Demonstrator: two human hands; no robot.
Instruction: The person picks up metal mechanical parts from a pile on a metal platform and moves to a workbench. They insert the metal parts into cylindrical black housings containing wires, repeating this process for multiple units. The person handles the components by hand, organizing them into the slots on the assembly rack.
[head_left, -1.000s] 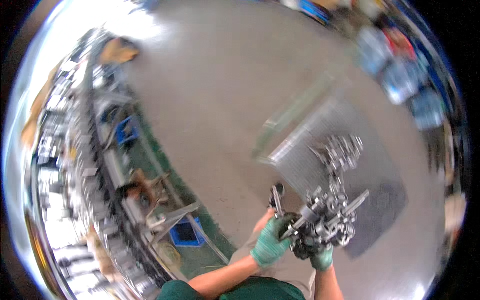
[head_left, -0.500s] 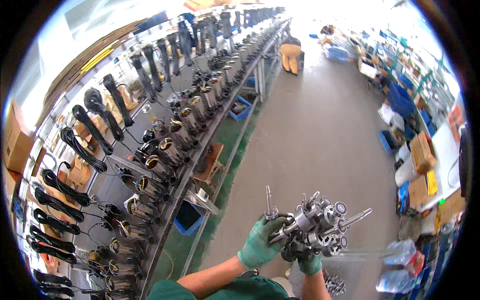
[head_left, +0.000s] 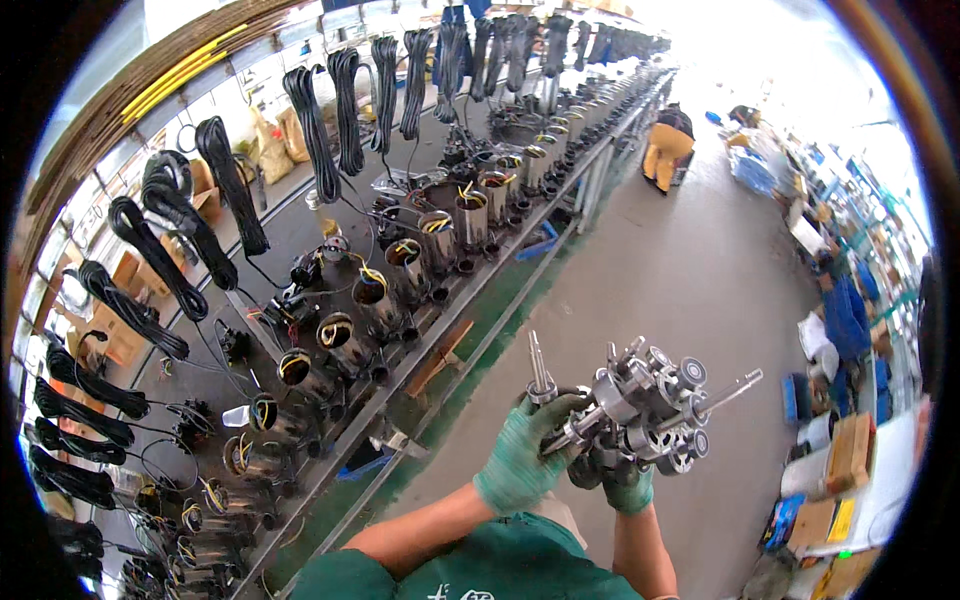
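Observation:
Both my hands wear green gloves with dark, stained fingers and carry a bundle of metal rotor shafts (head_left: 640,400) over the floor. The shafts are silvery, with thick cylindrical bodies and ball bearings (head_left: 692,372) on them, and they point several ways. My left hand (head_left: 525,450) closes round shafts at the bundle's left side, one of them standing upright (head_left: 540,370) above the glove. Under the bundle, my right hand (head_left: 628,488) is wrapped round it from below; the metal hides most of its fingers. To the left, a row of open metal motor housings (head_left: 372,296) with yellow wires stands along the workbench.
Coiled black cables (head_left: 312,135) hang above the long workbench (head_left: 205,345). Its metal edge runs along my left. Further down the aisle, a person in orange trousers (head_left: 664,158) bends over. Cardboard boxes (head_left: 848,455) and blue bins (head_left: 845,320) line the right side.
My view has swung left, so the workbench fills more of it and the person appears further right. The bundle stays in both hands, and my right forearm shows more.

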